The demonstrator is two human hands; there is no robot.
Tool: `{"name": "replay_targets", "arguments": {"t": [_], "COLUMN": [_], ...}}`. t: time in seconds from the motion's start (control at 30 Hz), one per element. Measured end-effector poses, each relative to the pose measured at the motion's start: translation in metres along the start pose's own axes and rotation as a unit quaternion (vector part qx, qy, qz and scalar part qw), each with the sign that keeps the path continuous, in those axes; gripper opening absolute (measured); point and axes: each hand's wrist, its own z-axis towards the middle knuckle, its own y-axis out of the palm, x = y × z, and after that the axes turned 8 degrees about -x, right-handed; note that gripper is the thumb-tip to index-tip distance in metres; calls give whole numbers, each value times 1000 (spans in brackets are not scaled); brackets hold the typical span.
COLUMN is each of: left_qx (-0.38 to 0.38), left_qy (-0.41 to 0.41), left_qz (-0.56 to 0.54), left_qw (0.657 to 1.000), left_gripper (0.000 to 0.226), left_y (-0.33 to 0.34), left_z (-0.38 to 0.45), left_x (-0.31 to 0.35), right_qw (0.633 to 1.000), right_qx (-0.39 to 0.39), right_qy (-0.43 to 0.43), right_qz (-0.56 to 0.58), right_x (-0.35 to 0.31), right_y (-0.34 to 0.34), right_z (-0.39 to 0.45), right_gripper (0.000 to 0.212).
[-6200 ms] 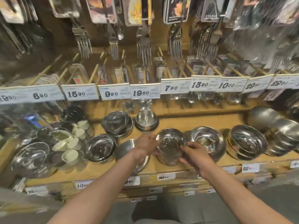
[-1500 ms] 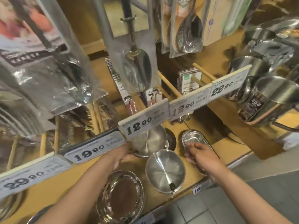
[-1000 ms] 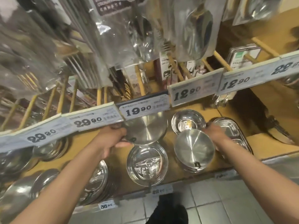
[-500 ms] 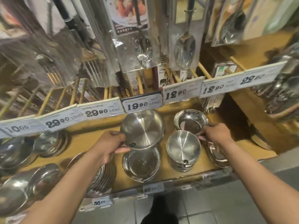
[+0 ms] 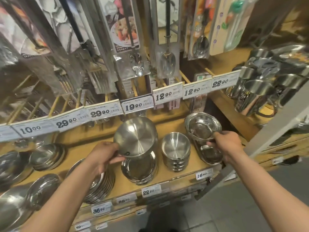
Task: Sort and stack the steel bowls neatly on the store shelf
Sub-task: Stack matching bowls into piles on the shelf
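Right hand (image 5: pixel 229 146) lifted one bowl (image 5: pixel 203 127); left hand (image 5: pixel 102 155) holds another (image 5: pixel 135 136).

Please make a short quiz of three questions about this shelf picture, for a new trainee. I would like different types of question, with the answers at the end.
1. True or false: the left hand holds a tilted bowl by its rim, above a stack of bowls.
2. Multiple choice: what does the right hand grip? A) a spoon B) a shiny bowl C) a price tag
3. Fill in: the stack of small bowls stands ______ the two hands.

Key:
1. True.
2. B, held at the near rim, lifted over an oblong tray.
3. Between.
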Motion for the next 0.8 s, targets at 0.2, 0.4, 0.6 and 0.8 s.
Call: {"name": "replay_targets", "arguments": {"t": [0.2,0.4,0.6,0.8], "left_qx": [4,16,71,140], "left_qy": [34,57,69,50], "left_qz": [12,-18,-89,-103], "left_qw": [999,998,991,983], "left_gripper": [30,23,16,16], "left_y": [-13,-75,-181,-281], "left_z": [-29,-66,-111,-154], "left_x": [-4,-20,-58,-98], "right_qw": [998,986,964,945], "right_qx": [1,-136,-252,-307], "right_qy": [-62,-90,-88,-76], "right_qz": [-11,24,-5,-81], "right_x": [-15,-27,-4,27], "right_y": [-8,43,151,238], "right_z": [-43,-118,-189,-224], "right_gripper": [12,18,20,17]}}
